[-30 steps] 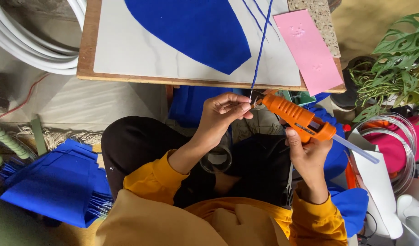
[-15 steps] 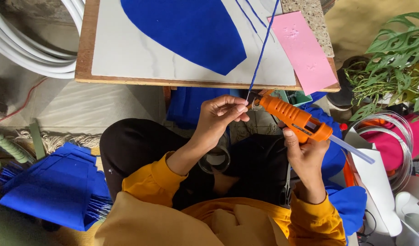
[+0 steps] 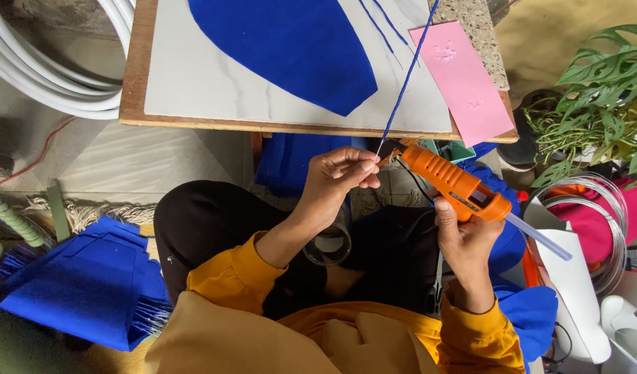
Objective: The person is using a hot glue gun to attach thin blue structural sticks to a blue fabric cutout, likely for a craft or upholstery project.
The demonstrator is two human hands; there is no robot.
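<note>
Far to my left, white tubing [image 3: 51, 76] curves past the corner of the worktop [image 3: 193, 123], and lower down a heap of folded blue fabric [image 3: 83, 280] lies on the floor beside my knee. On the worktop's pale board a large piece of blue felt [image 3: 290, 48] with a curved edge lies flat, its tip pointing toward me. My left hand [image 3: 335, 183] is raised in front of my lap, its fingers [image 3: 363, 166] pinched together on the lower end of a thin blue-wrapped wire [image 3: 407, 79], which rises from the pinch at a slant, up and to the right, across the worktop's front edge and over the board. Below that hand, in my lap, a clear roll of tape [image 3: 330, 244] rests against my dark trousers. Just beside the pinch, the nozzle of the orange glue gun [image 3: 451, 183] points at the wire's end, very close or touching; I cannot tell which. My right hand [image 3: 465, 242] holds the gun from below, fingers wrapped around the grip and clamped on it, with a pale glue stick [image 3: 540, 237] jutting out of the back toward the right. Above, a pink sheet [image 3: 460, 79] lies tilted over the worktop's right end, overhanging the edge. Further right, coils of clear wire [image 3: 602, 215] sit over something pink, a white sheet [image 3: 574, 291] leans beneath them, and a leafy green plant [image 3: 599, 104] fills the upper corner.
</note>
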